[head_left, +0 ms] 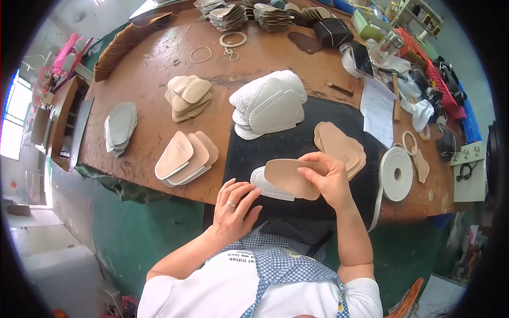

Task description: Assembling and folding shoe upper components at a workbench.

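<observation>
My right hand (330, 177) pinches a tan rounded leather piece (286, 176) between thumb and fingers. That tan piece lies tilted over a white leather piece with a stitched or perforated edge (271, 193), covering part of it. At the left end of the white piece is my left hand (232, 208), its fingers apart and the fingertips at the edge; a ring sits on one finger. Both pieces are above a black mat (244, 159). Just beyond my right hand lies a fanned stack of tan pieces (336, 143). Farther off is a pile of white pieces (270, 106).
On the brown table (148, 95) are tan-and-white pieces (185, 156), beige pieces (189, 98) and grey pieces (120, 127). To the right stand a roll of white tape (396, 174), a paper sheet (377, 111) and a hammer (396, 98). More stacks (228, 18) line the far edge.
</observation>
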Demonstrator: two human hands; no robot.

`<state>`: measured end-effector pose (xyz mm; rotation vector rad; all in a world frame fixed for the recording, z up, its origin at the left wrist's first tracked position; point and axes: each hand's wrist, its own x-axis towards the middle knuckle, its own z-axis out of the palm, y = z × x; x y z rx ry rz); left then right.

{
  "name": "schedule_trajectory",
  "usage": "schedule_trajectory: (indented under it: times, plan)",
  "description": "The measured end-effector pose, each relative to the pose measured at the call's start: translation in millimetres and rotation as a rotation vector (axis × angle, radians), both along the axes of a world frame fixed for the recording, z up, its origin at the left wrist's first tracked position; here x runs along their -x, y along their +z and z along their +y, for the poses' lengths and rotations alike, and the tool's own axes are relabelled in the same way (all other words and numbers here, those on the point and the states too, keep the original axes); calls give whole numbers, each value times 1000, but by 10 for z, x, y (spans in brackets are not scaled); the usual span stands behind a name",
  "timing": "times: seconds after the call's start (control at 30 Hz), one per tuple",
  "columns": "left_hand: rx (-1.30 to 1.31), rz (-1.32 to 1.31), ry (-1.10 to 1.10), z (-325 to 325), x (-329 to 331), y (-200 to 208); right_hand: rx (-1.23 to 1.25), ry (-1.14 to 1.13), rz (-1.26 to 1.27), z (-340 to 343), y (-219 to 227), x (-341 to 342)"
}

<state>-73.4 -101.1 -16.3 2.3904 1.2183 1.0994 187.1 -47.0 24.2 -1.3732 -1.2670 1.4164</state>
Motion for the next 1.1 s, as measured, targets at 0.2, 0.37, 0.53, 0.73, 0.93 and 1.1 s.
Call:
schedule_trajectory:
  times: [0.2,0.37,0.53,0.73,0.93,1.1]
  plan:
    - [2,-14,65,-75,104,16,-403,-245,-557,145,155,-324]
    - [1,-48,44,-37,51,-31,-576,-337,-1144,49,49,-626]
    - [5,-64,-18,54,-63,-12,-518,-312,-1064,-40,-52,-751]
    - [44,-14,63,-4,-33,-47,-555,-340,-991,-2,-162,-727]
    - [57,17,59,-10,-63,-70,-669,-415,-1054,-100,-203,-633]
    - [66,21,48,-13,-75,-58,-711,-476,-1050,-75,-109,-551]
